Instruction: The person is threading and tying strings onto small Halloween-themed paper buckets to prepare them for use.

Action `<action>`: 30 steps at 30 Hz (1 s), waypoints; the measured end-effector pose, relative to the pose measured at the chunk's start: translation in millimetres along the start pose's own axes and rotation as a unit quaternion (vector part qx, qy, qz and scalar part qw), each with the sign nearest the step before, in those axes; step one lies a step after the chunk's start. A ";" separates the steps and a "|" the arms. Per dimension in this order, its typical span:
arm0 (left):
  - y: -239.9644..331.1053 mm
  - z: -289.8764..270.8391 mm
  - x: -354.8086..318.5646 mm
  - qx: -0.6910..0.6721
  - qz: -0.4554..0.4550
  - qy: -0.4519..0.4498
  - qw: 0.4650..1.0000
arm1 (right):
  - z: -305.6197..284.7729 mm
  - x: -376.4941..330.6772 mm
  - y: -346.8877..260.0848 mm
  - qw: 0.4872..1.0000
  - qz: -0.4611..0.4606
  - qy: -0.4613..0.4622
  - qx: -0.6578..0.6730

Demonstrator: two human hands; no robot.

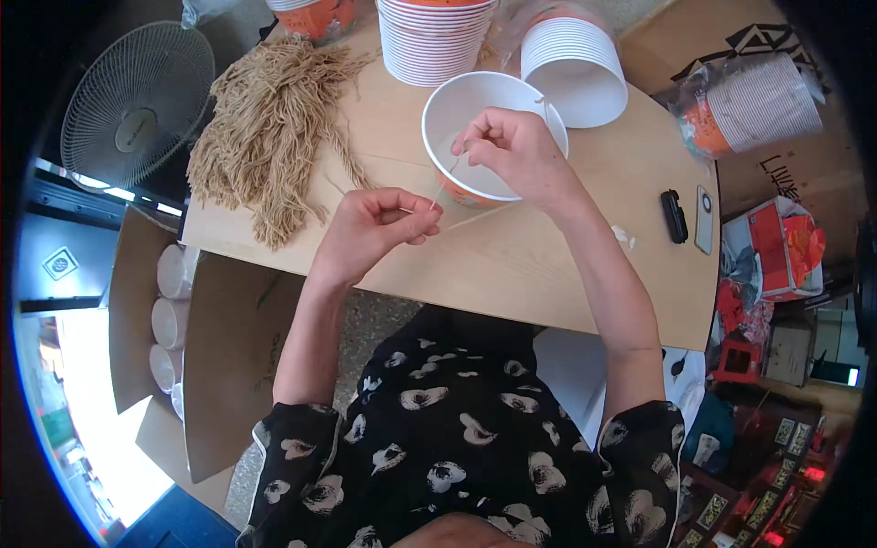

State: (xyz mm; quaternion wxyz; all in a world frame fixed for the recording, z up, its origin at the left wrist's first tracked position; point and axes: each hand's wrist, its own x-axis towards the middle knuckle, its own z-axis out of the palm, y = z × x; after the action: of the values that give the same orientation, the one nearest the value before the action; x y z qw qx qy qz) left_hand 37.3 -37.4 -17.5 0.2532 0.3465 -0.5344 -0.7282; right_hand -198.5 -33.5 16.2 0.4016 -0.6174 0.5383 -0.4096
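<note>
Strand stretches between left hand and right hand, both pinching it, beside the white tub on the bench. Handling looks unfinished; a tan yarn bundle lies loose, untouched, to the left.

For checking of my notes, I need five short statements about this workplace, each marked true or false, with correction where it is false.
1. A tan bundle of cord strands lies left of a round, white-walled tub. True.
2. That tub lies on its side. False: it stands with its opening upward.
3. The left hand and the right hand both pinch a thin, pale strand. True.
4. The tan bundle hangs from the right hand. False: it lies on the wood-coloured table.
5. A small, black, oblong object lies beside a flat, greyish, rectangular object. True.
</note>
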 end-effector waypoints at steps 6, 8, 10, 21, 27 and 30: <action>27.8 11.8 -1.0 0.171 0.161 -0.014 0.972 | -3.3 1.7 3.9 1.000 0.003 -0.017 -0.009; 33.2 15.5 10.0 0.175 0.182 -0.015 0.967 | -1.7 3.6 6.5 1.000 -0.004 -0.010 -0.008; 41.8 20.4 18.9 0.133 0.182 -0.039 0.974 | -1.0 3.3 5.8 1.000 -0.012 -0.002 -0.008; 50.1 28.8 34.7 0.164 0.184 -0.012 0.969 | -15.7 -2.0 -12.2 0.995 0.056 -0.030 0.074; 52.3 49.0 53.2 0.164 0.222 0.113 0.954 | -26.3 -8.3 -21.5 0.983 0.102 -0.056 0.141; 49.1 47.4 56.4 0.180 0.182 0.077 0.964 | -28.6 -15.9 -25.9 0.978 0.116 -0.055 0.164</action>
State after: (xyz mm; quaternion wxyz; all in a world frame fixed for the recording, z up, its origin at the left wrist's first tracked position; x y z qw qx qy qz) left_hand -35.1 -65.2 25.1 0.3557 0.3384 -0.6895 -0.5324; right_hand -218.1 -16.8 49.1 0.5708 -0.4983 0.5089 -0.4085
